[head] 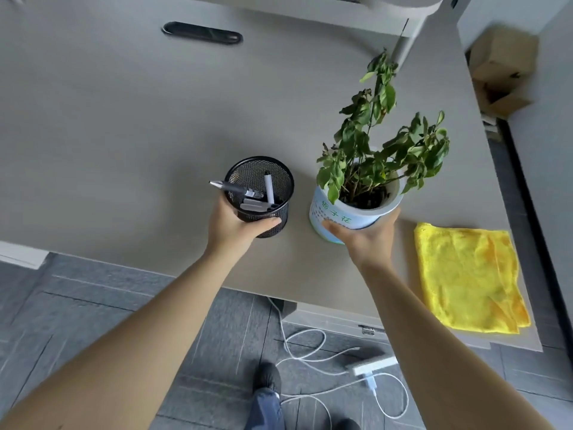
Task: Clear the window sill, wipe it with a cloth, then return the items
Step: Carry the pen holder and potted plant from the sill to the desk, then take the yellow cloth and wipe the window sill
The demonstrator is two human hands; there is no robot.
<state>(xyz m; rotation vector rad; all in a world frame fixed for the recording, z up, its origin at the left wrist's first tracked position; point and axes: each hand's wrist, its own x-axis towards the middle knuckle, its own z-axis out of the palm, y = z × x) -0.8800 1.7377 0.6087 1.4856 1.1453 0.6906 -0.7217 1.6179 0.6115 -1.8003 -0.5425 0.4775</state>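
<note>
My left hand (235, 226) grips a black mesh pen holder (263, 181) with a few pens in it, over the beige table (124, 135). My right hand (362, 232) holds a white and blue plant pot (347, 217) from below and the side; a green leafy plant (381, 150) grows out of it. Whether the holder and the pot rest on the table or hang just above it I cannot tell. A yellow cloth (468, 277) lies flat on the table's near right corner, right of the pot. The window sill is not in view.
A black oval cable slot (201, 32) sits in the far part of the table. Cardboard boxes (502, 72) stand on the floor at the far right. Below the table's near edge, white cables (310, 352) and a power strip (375, 366) lie on the grey floor by my shoes.
</note>
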